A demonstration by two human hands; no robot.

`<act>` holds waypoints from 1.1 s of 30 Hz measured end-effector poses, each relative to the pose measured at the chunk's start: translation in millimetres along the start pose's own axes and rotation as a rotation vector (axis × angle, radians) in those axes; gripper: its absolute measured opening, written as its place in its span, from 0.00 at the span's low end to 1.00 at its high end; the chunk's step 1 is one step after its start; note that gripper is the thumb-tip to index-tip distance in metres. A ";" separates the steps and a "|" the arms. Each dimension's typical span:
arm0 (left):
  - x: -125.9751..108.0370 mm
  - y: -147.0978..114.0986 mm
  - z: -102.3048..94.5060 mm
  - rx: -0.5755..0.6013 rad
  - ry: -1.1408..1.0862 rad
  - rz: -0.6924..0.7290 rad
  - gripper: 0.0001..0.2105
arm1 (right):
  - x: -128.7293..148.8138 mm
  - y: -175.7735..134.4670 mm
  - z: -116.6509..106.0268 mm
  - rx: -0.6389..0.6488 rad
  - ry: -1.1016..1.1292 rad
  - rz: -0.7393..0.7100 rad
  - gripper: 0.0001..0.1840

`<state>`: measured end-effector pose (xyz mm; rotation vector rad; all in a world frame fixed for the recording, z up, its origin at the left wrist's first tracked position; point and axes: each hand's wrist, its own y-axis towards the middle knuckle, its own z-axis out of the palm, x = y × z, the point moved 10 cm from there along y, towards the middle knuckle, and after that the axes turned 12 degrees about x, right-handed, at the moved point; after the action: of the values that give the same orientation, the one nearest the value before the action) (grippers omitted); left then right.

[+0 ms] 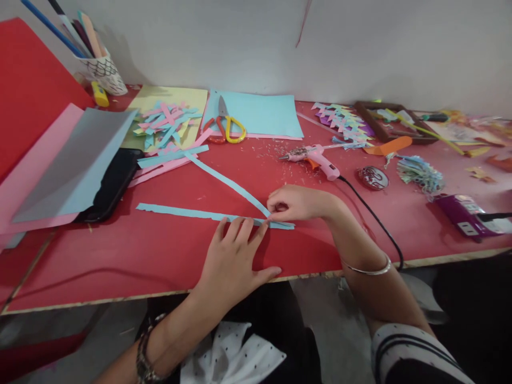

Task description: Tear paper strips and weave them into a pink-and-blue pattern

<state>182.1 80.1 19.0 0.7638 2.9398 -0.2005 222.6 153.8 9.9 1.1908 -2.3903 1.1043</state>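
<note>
A light blue paper strip (180,212) lies across the red table in front of me. My left hand (234,256) rests over it with spread fingers, the fingertips pressing the strip down and the thumb on the tabletop. A second blue paper strip (232,185) slants down from the paper pile to the first one. My right hand (298,204) is closed, thumb and forefinger pinching that second strip's lower end where it meets the other. The pinched end is partly hidden by the fingers. Just beyond my right hand lies a pink glue gun (312,156).
Scissors (226,125) lie on blue sheets (260,112) at the back. Cut paper pieces (168,125) cover a yellow sheet. On the left are a black tray (116,184) and a pen cup (106,74). The glue gun's cord (372,216) runs off the front edge beside a purple power strip (466,216).
</note>
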 end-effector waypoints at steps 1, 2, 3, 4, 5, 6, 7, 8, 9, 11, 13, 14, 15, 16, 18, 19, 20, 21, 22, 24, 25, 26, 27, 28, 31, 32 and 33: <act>-2.9 -0.4 -0.7 -0.015 0.014 0.023 0.32 | 1.0 0.5 1.0 0.011 0.000 -0.009 0.11; -6.5 -0.2 -0.9 -0.024 0.025 0.051 0.32 | 1.5 0.9 1.7 0.019 0.003 -0.014 0.11; -10.1 0.5 -0.4 -0.026 0.031 0.080 0.33 | 1.7 1.2 2.2 0.025 0.008 -0.016 0.11; -13.1 1.5 0.8 -0.019 0.031 0.102 0.34 | 1.6 1.4 2.5 0.030 0.014 -0.015 0.11; -14.9 2.7 1.9 -0.011 0.026 0.115 0.34 | 1.6 1.6 2.8 0.033 0.016 -0.015 0.11; -15.4 3.9 2.7 -0.004 0.017 0.115 0.35 | 1.7 1.7 2.8 0.034 0.017 -0.015 0.10; -14.9 4.8 2.9 0.000 0.007 0.109 0.36 | 1.4 1.8 2.6 0.032 0.017 -0.012 0.10; -14.2 5.3 3.0 0.002 -0.003 0.101 0.36 | 0.9 1.8 2.2 0.027 0.015 -0.007 0.10; -13.5 5.5 2.9 0.003 -0.012 0.097 0.37 | 0.5 1.7 1.7 0.023 0.012 -0.003 0.10; -12.5 5.2 2.7 0.005 -0.034 0.097 0.37 | -0.1 1.6 0.9 0.014 0.004 0.001 0.09; -12.1 5.0 3.0 0.012 -0.055 0.103 0.37 | -0.1 1.3 0.1 0.007 -0.002 -0.002 0.09; -12.1 5.0 2.9 0.013 -0.061 0.106 0.36 | 0.1 1.0 -0.1 0.006 -0.005 -0.004 0.09; -12.3 5.1 2.9 0.015 -0.064 0.109 0.36 | 0.1 0.7 -0.3 0.005 -0.007 -0.003 0.09; -12.4 5.1 2.9 0.018 -0.064 0.110 0.36 | -0.2 0.3 -0.6 0.003 -0.007 0.002 0.09; -12.2 4.6 2.7 0.019 -0.059 0.107 0.35 | -0.6 -0.6 -1.0 0.000 0.002 0.015 0.09; -11.6 4.0 2.5 0.019 -0.054 0.102 0.34 | -0.4 -1.0 -0.9 0.002 0.011 0.018 0.09; -10.6 3.1 2.0 0.014 -0.047 0.096 0.34 | 0.1 -1.3 -0.6 0.005 0.019 0.018 0.10; -9.3 2.0 1.5 0.009 -0.038 0.088 0.34 | 0.8 -1.3 -0.2 0.009 0.023 0.015 0.10; -7.6 0.8 0.8 0.001 -0.028 0.080 0.34 | 1.8 -1.2 0.2 0.013 0.021 0.010 0.10; -4.4 -1.6 -0.5 -0.015 -0.012 0.069 0.33 | 3.6 -0.5 1.3 0.018 0.006 0.000 0.09; -3.0 -2.6 -1.1 -0.024 -0.008 0.067 0.33 | 4.6 0.1 1.7 0.018 -0.003 -0.006 0.09; -2.1 -3.4 -1.7 -0.033 -0.007 0.066 0.32 | 5.6 0.8 2.3 0.018 -0.009 -0.011 0.09; -1.4 -3.9 -1.9 -0.039 -0.007 0.065 0.32 | 6.4 1.6 2.9 0.019 -0.015 -0.014 0.09; -1.1 -4.3 -2.0 -0.044 -0.005 0.062 0.31 | 6.9 2.2 3.5 0.019 -0.019 -0.014 0.10; -1.6 -4.4 -0.2 -0.038 0.007 0.043 0.32 | 7.9 3.6 4.0 0.013 -0.035 -0.003 0.12; -2.1 -4.3 0.5 -0.034 0.012 0.036 0.32 | 8.1 3.8 3.8 0.009 -0.039 0.000 0.12; -2.6 -4.4 0.9 -0.032 0.017 0.030 0.33 | 8.6 3.9 3.7 0.008 -0.044 0.000 0.11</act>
<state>182.3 74.9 18.9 0.8081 2.9382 -0.1447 214.5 147.6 9.8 1.2306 -2.4201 1.1003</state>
